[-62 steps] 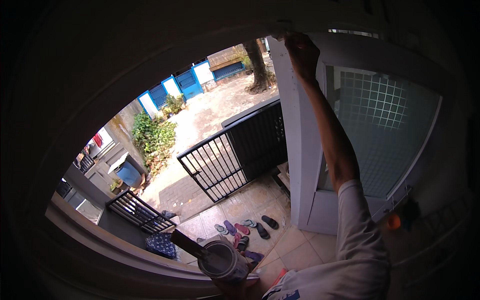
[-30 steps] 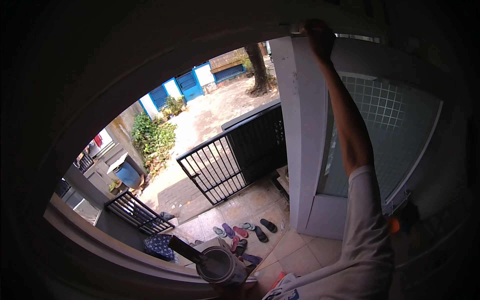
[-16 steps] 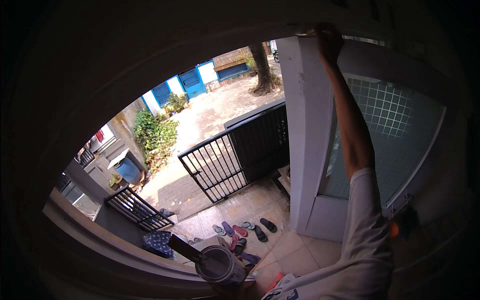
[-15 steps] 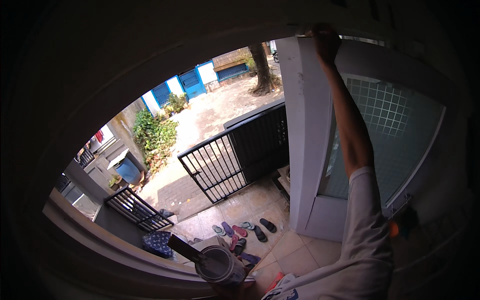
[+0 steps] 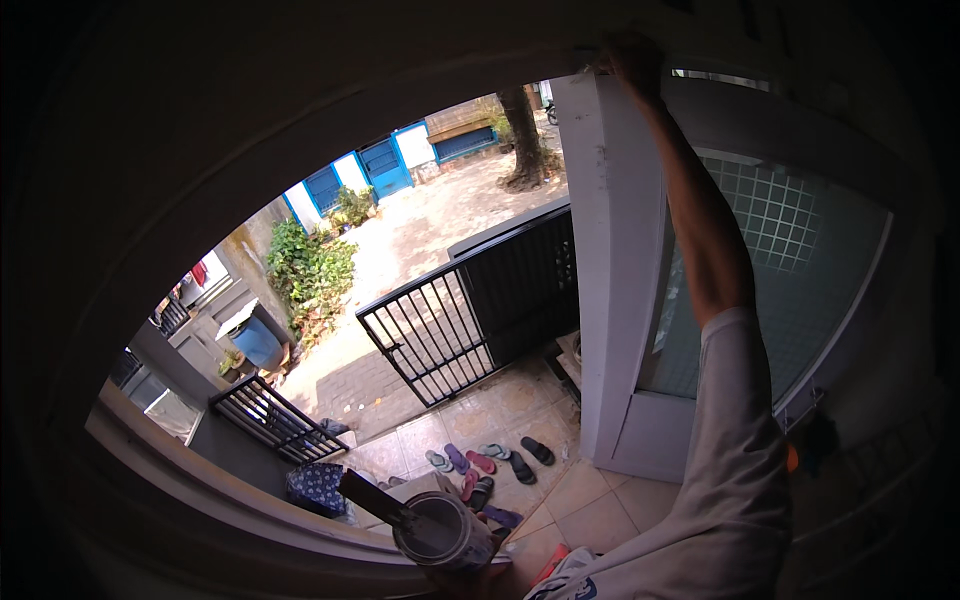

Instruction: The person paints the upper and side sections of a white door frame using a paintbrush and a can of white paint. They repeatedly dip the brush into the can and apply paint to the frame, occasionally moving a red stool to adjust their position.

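Sliding back leftward along the top of the doorway, the right hand [image 5: 634,66] has come in from farther over the glazed door [image 5: 750,320] toward the head of the pale post [image 5: 580,250], so the work now sits nearer that corner. Its fingers look bunched, perhaps around something small and pale, but it's too dark up there to tell. Down low, little shifts: the left hand [image 5: 478,573] holds the open can [image 5: 478,530] near the body, a flat dark strip [image 5: 373,498] jutting past its rim.
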Available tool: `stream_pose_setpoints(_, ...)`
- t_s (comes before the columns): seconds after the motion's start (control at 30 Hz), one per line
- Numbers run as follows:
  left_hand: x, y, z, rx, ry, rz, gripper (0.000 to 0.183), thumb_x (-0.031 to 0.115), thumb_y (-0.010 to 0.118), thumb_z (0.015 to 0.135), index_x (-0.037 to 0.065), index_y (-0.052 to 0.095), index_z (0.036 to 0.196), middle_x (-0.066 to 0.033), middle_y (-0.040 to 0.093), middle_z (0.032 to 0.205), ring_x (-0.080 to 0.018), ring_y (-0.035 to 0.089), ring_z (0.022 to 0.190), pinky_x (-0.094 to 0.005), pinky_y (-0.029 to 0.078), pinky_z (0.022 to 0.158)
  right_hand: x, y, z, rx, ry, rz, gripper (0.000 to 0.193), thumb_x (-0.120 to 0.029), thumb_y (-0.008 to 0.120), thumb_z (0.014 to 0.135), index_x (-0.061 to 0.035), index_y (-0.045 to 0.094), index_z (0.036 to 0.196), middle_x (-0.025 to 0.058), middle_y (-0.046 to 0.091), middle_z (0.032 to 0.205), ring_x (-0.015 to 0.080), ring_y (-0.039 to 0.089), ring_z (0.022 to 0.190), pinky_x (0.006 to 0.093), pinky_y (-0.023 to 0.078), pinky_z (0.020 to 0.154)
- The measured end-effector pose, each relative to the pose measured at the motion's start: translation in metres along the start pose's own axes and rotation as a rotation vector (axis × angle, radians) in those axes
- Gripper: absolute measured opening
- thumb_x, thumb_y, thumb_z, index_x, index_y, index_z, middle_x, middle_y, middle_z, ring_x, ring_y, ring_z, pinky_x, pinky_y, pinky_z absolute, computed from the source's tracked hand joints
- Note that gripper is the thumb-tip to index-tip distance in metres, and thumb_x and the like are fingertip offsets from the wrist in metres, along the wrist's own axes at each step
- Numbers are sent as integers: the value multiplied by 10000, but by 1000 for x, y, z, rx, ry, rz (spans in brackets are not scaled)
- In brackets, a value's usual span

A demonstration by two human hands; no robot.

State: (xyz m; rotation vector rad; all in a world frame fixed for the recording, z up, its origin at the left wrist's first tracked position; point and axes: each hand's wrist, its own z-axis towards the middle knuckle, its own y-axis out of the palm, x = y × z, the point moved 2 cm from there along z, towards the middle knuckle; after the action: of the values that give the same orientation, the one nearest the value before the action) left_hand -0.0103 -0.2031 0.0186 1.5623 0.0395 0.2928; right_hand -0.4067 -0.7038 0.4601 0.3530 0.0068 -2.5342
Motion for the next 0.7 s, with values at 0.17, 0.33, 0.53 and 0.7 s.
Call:
stream_pose_setpoints(0.17,-6,-12,2,35,21,130,805,626,555,856,59,429,1414,-271,500,1343,-457,512,1209,-628,436,950,4,-8,6,31,234,421,448,-448,634,924,-26,704,789,37,706,660,99,676,606,244,534,623)
stream_pose_setpoints(0.33,-6,-2,0,2,32,131,790,607,562,864,63,424,1420,-260,493,1357,-447,510,1214,-622,436,958,-2,-34,-11,93,178,191,444,-463,625,930,-31,698,854,75,729,762,141,700,680,274,546,685)
stream_pose_setpoints(0.53,-13,-2,3,-43,30,151,774,584,572,872,67,418,1428,-247,484,1374,-434,509,1220,-614,435,969,-26,-24,-69,266,153,385,203,-230,676,907,-40,701,974,97,732,896,187,709,830,326,553,780)
stream_pose_setpoints(0.7,-3,11,3,-34,-39,2,709,498,616,903,94,407,1446,-192,455,1433,-368,507,1232,-564,460,958,-56,-15,-111,287,444,931,244,-186,681,912,-5,667,1076,128,711,989,239,719,865,355,597,808)
